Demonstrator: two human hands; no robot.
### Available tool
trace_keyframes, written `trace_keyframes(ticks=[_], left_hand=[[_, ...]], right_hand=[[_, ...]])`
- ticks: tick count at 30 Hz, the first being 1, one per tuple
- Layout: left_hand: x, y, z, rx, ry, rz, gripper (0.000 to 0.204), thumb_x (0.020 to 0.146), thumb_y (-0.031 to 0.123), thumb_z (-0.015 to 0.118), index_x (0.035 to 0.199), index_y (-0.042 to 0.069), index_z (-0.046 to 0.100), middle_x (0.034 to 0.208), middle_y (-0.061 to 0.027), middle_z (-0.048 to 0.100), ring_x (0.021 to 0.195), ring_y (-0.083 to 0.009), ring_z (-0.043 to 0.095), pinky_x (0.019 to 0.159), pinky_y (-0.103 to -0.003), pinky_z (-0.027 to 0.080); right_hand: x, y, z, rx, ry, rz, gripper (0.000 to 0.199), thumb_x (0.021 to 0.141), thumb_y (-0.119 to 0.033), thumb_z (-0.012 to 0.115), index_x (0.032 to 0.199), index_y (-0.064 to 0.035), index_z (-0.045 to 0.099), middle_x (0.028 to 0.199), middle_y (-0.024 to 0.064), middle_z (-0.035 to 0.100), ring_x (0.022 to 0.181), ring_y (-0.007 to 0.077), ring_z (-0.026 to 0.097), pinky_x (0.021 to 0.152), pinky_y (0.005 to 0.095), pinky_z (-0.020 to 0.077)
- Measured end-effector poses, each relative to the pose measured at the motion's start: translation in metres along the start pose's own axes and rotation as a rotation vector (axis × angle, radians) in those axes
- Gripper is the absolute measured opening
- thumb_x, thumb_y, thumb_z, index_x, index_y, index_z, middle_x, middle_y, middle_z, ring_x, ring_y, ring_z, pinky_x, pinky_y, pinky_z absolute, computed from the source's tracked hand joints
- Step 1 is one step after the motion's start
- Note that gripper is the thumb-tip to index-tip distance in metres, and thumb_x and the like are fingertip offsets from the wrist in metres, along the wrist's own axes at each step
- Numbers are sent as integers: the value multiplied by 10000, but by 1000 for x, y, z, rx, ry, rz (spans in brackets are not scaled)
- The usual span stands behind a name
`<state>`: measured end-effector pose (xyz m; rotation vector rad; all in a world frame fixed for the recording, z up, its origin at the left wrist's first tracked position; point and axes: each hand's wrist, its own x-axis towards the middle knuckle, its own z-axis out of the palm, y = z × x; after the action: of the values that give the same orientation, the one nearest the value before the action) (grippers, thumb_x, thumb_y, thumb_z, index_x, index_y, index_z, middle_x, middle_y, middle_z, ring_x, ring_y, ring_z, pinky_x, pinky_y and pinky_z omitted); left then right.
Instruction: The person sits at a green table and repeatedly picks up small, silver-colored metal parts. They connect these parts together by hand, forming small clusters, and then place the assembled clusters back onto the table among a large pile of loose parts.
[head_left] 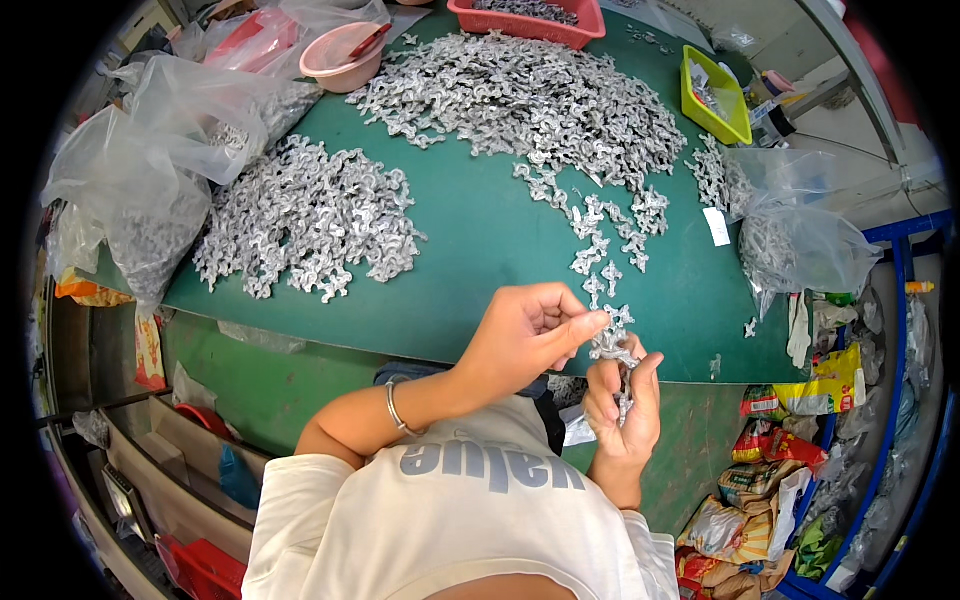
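Observation:
My left hand (528, 335), with a metal bangle on its wrist, is closed, thumb and forefinger pinching at the edge of a small silver metal casting (614, 325). Just below and to its right, my right hand (630, 412) is closed around several of these curved castings, some poking out above the fingers. Both hands meet near the front edge of the green table (470, 260). Beyond them a loose trail of castings (592, 245) leads back to a large heap (520, 105). A second heap (310, 215) lies to the left.
Clear plastic bags of castings stand at the left (150, 170) and right (790, 235). At the back are a pink bowl (340, 65), a red tray (535, 25) and a yellow-green basket (718, 105). A blue rack (900, 330) and several packets (750, 500) sit at the right.

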<state>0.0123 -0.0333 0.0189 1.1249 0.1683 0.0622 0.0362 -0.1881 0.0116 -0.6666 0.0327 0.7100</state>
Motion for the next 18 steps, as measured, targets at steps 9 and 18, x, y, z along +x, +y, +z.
trace_keyframes(ticks=[9, 18], left_hand=[[-1, 3, 0, -34, -12, -51, 227, 850, 127, 571, 657, 26, 506, 520, -4, 503, 439, -42, 434, 412, -186, 323], [-2, 4, 0, -37, -25, -39, 242, 856, 130, 562, 647, 34, 488, 522, -8, 502, 438, -46, 432, 412, -190, 323]], right_hand=[[-3, 1, -2, 46, -45, 91, 322, 899, -398, 407, 939, -80, 386, 635, 77, 445, 394, 79, 351, 313, 179, 262], [-4, 1, 1, 14, -44, 92, 337, 886, -409, 428, 925, -78, 381, 621, 73, 446, 396, 80, 351, 317, 183, 257]])
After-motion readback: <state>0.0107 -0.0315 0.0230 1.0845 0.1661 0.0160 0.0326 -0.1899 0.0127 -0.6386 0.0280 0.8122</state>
